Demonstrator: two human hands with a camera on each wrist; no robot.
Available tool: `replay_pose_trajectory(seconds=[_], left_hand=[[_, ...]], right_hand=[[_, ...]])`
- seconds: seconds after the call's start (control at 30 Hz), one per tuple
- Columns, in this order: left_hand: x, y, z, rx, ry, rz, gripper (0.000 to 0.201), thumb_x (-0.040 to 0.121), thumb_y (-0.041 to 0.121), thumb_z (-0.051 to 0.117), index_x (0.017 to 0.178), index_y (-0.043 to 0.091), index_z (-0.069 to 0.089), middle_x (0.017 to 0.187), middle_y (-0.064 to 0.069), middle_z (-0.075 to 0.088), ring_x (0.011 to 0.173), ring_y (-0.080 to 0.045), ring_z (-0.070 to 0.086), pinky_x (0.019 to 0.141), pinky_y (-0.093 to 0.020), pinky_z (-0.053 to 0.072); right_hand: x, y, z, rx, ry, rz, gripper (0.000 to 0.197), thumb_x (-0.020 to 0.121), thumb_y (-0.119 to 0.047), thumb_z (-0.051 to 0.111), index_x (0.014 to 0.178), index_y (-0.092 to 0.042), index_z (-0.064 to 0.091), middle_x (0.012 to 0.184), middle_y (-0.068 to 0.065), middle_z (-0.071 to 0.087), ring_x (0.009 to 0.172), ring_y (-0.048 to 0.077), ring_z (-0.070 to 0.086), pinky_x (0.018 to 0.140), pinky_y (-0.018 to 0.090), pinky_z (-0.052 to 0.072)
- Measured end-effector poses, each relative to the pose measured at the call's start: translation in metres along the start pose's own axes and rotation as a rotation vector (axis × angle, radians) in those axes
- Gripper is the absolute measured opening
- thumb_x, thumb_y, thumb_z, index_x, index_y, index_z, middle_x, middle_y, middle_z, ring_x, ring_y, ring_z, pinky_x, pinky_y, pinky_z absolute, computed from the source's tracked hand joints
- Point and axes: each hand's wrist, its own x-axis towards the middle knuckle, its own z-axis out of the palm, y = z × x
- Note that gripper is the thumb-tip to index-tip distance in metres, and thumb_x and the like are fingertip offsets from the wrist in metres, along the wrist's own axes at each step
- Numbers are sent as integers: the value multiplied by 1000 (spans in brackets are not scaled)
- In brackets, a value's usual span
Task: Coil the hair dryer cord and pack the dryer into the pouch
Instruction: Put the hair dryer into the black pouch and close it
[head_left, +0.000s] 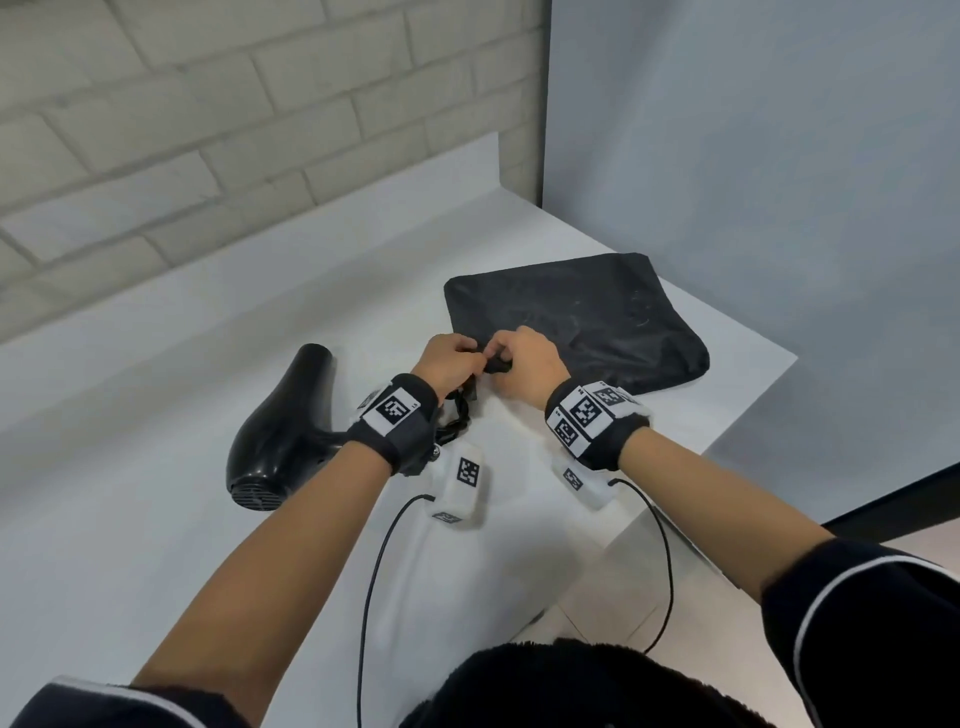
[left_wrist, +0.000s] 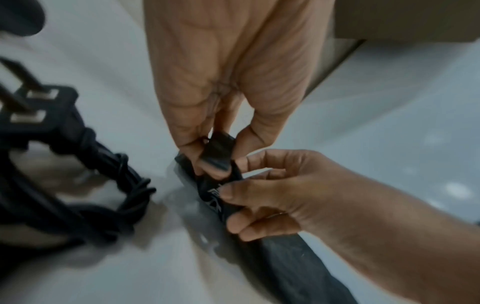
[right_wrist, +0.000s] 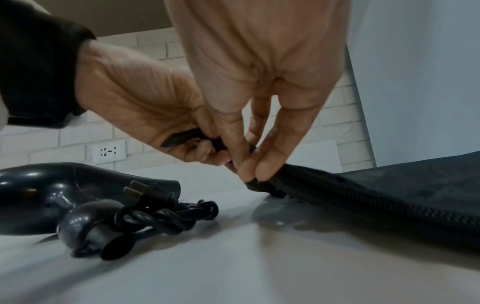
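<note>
The black hair dryer (head_left: 280, 431) lies on its side on the white table (head_left: 156, 519), left of my hands. Its cord (right_wrist: 161, 218) is wound into a tight bundle beside the handle, with the plug (left_wrist: 39, 107) sticking out. The flat black pouch (head_left: 576, 322) lies to the right, zipper edge toward me. My left hand (left_wrist: 215, 162) pinches a black pull tab (left_wrist: 218, 152) at the pouch's near-left corner. My right hand (right_wrist: 249, 170) pinches the pouch fabric at that same corner. Both hands meet there (head_left: 485, 358).
A brick wall with a white socket (right_wrist: 109, 151) stands behind the table. A grey panel (head_left: 779, 156) rises at the right. The table's right edge (head_left: 748, 415) runs close to the pouch. Thin black cables (head_left: 374, 597) hang from my wristbands.
</note>
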Motion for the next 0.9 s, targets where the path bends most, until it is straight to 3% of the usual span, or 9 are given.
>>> replay_pose_trajectory(seconds=[0.07, 0.13, 0.2, 0.27, 0.37, 0.57, 0.7, 0.9], left_hand=[[-1, 0, -2, 123, 15, 75, 17, 81, -3, 50, 82, 11, 59, 89, -18, 61, 82, -30, 58, 81, -40, 50], [0, -3, -6, 228, 100, 140, 24, 82, -3, 51, 102, 2, 64, 97, -12, 63, 86, -26, 60, 86, -36, 51], [3, -6, -12, 216, 151, 168, 21, 82, -5, 51, 96, 1, 67, 87, -9, 63, 75, -19, 62, 82, -29, 53], [3, -7, -18, 107, 125, 137, 16, 85, -5, 52, 82, 5, 64, 71, -9, 64, 54, -7, 65, 67, -21, 56], [2, -5, -22, -120, 50, 61, 8, 89, -2, 54, 84, 3, 58, 56, -4, 66, 43, -3, 63, 54, -15, 55], [-2, -4, -22, -298, -16, 17, 10, 89, 3, 56, 80, 8, 55, 78, -11, 62, 46, -6, 64, 56, -19, 56], [-2, -4, -20, -323, -53, 20, 9, 89, 6, 57, 81, 8, 55, 78, -12, 64, 51, -7, 67, 61, -18, 56], [1, -1, -17, -347, -31, 24, 8, 89, 8, 57, 82, 9, 54, 77, -10, 64, 50, -5, 65, 58, -18, 55]], right_hand=[[2, -1, -2, -8, 23, -5, 17, 77, -8, 61, 92, -13, 67, 94, 9, 60, 90, 26, 58, 81, 33, 48], [3, 0, -5, 9, 43, 7, 17, 77, -3, 58, 87, -12, 69, 95, 10, 68, 89, 26, 62, 81, 34, 51], [4, 1, -6, 45, 71, 27, 16, 78, -2, 57, 84, -12, 69, 91, 9, 70, 86, 24, 63, 80, 33, 52], [5, 3, -7, 106, 96, 44, 15, 79, -2, 58, 85, -13, 66, 86, 7, 69, 81, 20, 61, 76, 26, 48], [4, 1, -9, 180, 92, 38, 18, 76, -7, 64, 83, -18, 51, 71, -6, 56, 73, 16, 54, 68, 22, 40], [3, -2, -6, 103, 88, 25, 36, 64, -41, 80, 71, -15, 57, 88, 5, 61, 82, 16, 55, 70, 28, 43], [1, -8, -6, 26, 147, 35, 30, 75, -33, 73, 74, -4, 65, 83, 4, 59, 78, 17, 55, 71, 32, 47], [1, -8, -8, 9, 110, -7, 23, 86, -21, 61, 80, 1, 68, 88, 15, 68, 84, 29, 62, 75, 35, 49]])
